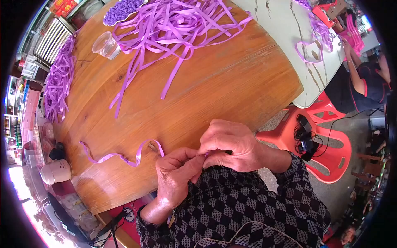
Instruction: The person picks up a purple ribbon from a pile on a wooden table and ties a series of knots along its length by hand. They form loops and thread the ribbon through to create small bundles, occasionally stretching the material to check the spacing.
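My left hand point(175, 173) and my right hand point(227, 142) meet at the near edge of a round wooden table point(215, 82). Both pinch the end of a purple ribbon strip point(120, 156), which trails left across the wood in a wavy line. The pinched end is mostly hidden between my fingers. A loose heap of purple ribbon strips point(173, 25) lies at the far side of the table.
A clear plastic cup point(106, 45) stands near a tray of small purple pieces point(122, 10). More ribbons point(58, 82) hang over the left edge. A red plastic chair point(326, 140) holds black cables. Another person point(364, 78) works at a white table point(297, 41).
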Action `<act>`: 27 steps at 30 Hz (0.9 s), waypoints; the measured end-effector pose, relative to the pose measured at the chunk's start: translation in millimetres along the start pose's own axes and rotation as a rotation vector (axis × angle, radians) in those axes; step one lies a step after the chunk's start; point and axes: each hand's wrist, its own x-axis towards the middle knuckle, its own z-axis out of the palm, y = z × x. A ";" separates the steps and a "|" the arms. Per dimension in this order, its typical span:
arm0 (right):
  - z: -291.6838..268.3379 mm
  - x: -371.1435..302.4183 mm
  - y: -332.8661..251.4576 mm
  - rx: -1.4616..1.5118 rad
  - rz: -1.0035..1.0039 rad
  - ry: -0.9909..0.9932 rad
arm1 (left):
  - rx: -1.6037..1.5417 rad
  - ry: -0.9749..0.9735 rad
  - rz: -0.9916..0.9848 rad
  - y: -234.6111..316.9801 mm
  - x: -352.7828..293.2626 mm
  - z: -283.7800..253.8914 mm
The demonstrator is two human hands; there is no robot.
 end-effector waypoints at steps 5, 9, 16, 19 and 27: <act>-5.5 -2.3 -7.7 0.212 0.216 -0.185 | 0.105 -0.067 0.013 3.2 -2.3 -5.7; -17.4 -7.2 -20.9 0.515 0.471 -0.240 | 0.250 0.025 0.113 4.2 -7.3 -12.2; -39.3 -14.2 -13.5 0.509 0.434 0.189 | 0.069 0.141 0.190 -2.5 -7.4 -24.4; -24.7 -9.7 -8.2 0.334 0.356 0.091 | 0.054 0.143 0.218 -0.3 -9.1 -20.1; -3.1 -3.8 -6.7 -0.055 -0.054 0.029 | 0.191 0.163 0.271 -3.8 -13.0 -11.4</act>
